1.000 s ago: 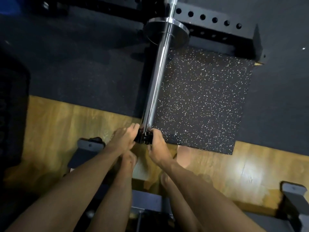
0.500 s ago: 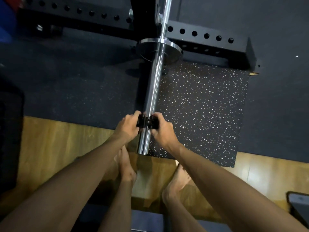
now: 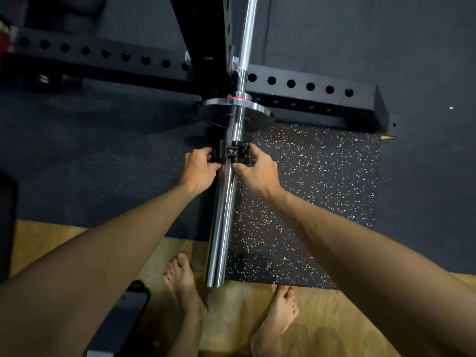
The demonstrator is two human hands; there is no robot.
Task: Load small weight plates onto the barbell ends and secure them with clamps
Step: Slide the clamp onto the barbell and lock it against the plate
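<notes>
A chrome barbell sleeve (image 3: 222, 228) points toward me, its end above the floor near my feet. A small dark weight plate (image 3: 257, 113) sits far up the sleeve against the collar. A black clamp (image 3: 233, 153) wraps the sleeve a short way below the plate, not touching it. My left hand (image 3: 199, 170) grips the clamp's left side and my right hand (image 3: 257, 171) grips its right side, fingers curled around it.
A black rack with a row of holes (image 3: 309, 91) holds the bar, its upright (image 3: 203, 37) behind the plate. A speckled rubber mat (image 3: 322, 189) lies under the sleeve on dark flooring, with wood floor (image 3: 51, 240) nearer me. A dark bench part (image 3: 121, 315) is by my left foot.
Both hands have slid the clamp up the sleeve from its end toward the plate. My view has tilted so more of the rack shows.
</notes>
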